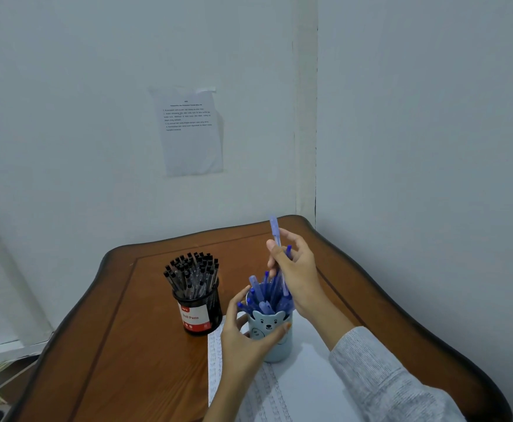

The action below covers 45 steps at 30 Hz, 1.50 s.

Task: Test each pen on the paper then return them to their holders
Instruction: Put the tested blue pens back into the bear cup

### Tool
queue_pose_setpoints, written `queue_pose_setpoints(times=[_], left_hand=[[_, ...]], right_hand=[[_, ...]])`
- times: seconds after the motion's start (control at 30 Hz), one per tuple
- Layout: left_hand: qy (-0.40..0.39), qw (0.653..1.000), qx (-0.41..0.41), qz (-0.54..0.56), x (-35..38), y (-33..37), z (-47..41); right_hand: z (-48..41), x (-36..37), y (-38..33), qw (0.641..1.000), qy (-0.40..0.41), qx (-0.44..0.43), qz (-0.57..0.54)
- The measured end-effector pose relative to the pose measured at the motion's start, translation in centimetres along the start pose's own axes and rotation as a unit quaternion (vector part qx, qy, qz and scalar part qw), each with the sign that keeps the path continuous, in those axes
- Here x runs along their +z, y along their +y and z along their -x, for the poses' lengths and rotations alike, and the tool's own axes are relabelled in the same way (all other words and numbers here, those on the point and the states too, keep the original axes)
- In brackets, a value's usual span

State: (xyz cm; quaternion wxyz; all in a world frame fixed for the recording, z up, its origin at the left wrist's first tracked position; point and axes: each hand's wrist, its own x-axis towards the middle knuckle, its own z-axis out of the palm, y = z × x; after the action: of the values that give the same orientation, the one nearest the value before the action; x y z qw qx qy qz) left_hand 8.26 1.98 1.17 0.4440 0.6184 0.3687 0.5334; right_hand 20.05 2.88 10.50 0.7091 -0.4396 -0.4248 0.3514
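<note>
A pale blue bear-faced cup [275,345] full of several blue pens [267,295] stands on a white paper [304,385] covered with pen marks. My left hand [243,336] wraps around the cup's left side and front. My right hand [294,269] is above the cup, pinching a capped blue pen [275,231] that points up and slightly left, its lower end down among the other pens. A black mesh holder [202,312] with a red and white "Ball Pens" label holds several black pens [193,271] to the left of the cup.
The brown wooden table [127,345] sits in a corner, with walls close behind and to the right. A printed sheet [191,129] is taped to the back wall. The table's curved edge falls away at the left, with clutter on the floor beyond.
</note>
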Motion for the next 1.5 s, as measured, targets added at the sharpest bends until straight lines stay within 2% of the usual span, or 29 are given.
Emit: queue_pose_setpoints(times=[0.2, 0.37, 0.53, 0.6, 0.67, 0.73, 0.83, 0.97, 1.07, 1.3, 1.43, 1.5], left_hand=[[-0.009, 1.0, 0.005, -0.007, -0.6, 0.3, -0.1], [-0.001, 1.0, 0.01, -0.006, -1.1, 0.5, -0.5], [0.008, 1.0, 0.011, -0.004, -1.3, 0.9, -0.9], [0.015, 1.0, 0.009, 0.008, -1.3, 1.0, -1.0], [0.019, 1.0, 0.008, 0.014, -1.2, 1.1, -1.0], [0.018, 1.0, 0.008, 0.012, -1.2, 1.2, -1.0], [0.028, 1.0, 0.009, 0.008, -1.1, 1.4, -1.0], [0.024, 0.999, 0.027, -0.021, -0.5, 1.8, -1.1], [-0.006, 0.999, 0.032, -0.033, 0.0, 2.0, -0.9], [-0.023, 0.999, 0.028, -0.017, -0.1, 2.2, -0.3], [-0.015, 0.999, 0.016, -0.024, -0.1, 1.9, -0.3], [-0.003, 1.0, 0.016, -0.023, -0.1, 2.1, -0.4]], right_hand=[[0.0, 0.2, -0.5, 0.999, -0.037, -0.016, 0.03], [0.5, -0.4, -0.7, 0.989, -0.093, -0.055, 0.098], [1.3, -1.0, -0.3, 0.975, -0.075, -0.092, 0.185], [1.6, -1.4, -0.7, 0.976, -0.095, -0.058, 0.186], [1.7, -1.6, -0.9, 0.98, -0.146, 0.027, 0.135], [1.7, -1.9, -0.8, 0.98, -0.154, 0.069, 0.103], [1.9, -2.5, -0.3, 0.988, -0.119, 0.031, 0.089], [3.5, -1.3, 0.3, 0.965, -0.186, -0.03, 0.184], [3.1, -0.7, 0.7, 0.951, -0.132, -0.087, 0.265], [1.4, -1.6, 0.8, 0.961, -0.041, -0.105, 0.253], [0.6, -1.7, -0.4, 0.955, -0.059, -0.134, 0.258], [0.3, -1.6, -1.1, 0.96, -0.092, -0.115, 0.237]])
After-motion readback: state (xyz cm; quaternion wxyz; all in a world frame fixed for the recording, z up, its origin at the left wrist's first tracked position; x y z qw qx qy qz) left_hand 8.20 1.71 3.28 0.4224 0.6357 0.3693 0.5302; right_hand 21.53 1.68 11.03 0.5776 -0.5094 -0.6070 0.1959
